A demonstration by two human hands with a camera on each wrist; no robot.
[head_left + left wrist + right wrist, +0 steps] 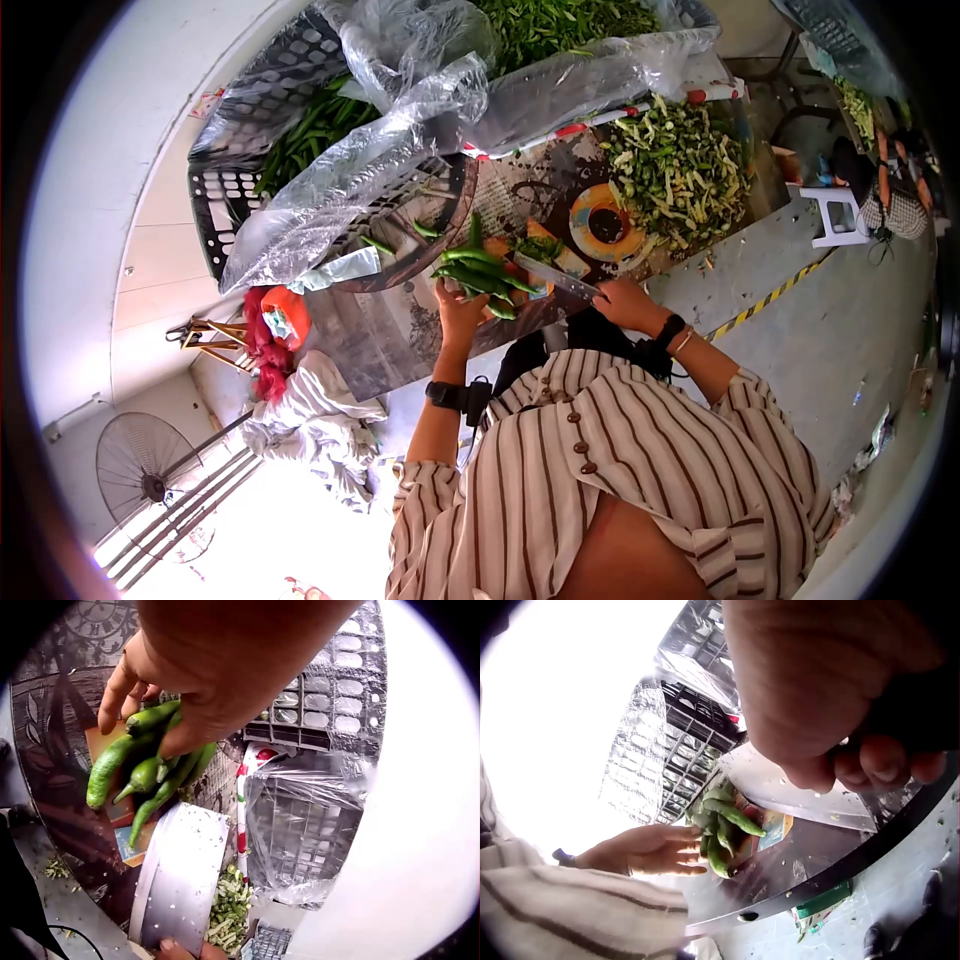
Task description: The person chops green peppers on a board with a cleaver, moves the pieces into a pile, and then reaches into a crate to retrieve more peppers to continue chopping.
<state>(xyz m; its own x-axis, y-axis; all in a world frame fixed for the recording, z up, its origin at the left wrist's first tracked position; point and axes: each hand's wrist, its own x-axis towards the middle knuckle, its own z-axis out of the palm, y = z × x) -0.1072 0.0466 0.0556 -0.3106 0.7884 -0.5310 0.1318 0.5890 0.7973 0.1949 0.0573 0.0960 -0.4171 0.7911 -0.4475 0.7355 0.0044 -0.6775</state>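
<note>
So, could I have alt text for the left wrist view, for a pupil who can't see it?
The left hand holds whole green peppers over a dark patterned table, beside a broad knife gripped by the right hand. Chopped green pieces show beside the knife.

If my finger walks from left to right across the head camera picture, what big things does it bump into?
A round grey wire-caged fan → a round orange plastic container → some long, glossy green peppers → a broad silver metal knife → a heap of chopped green and pale pieces → a white plastic stool.
</note>
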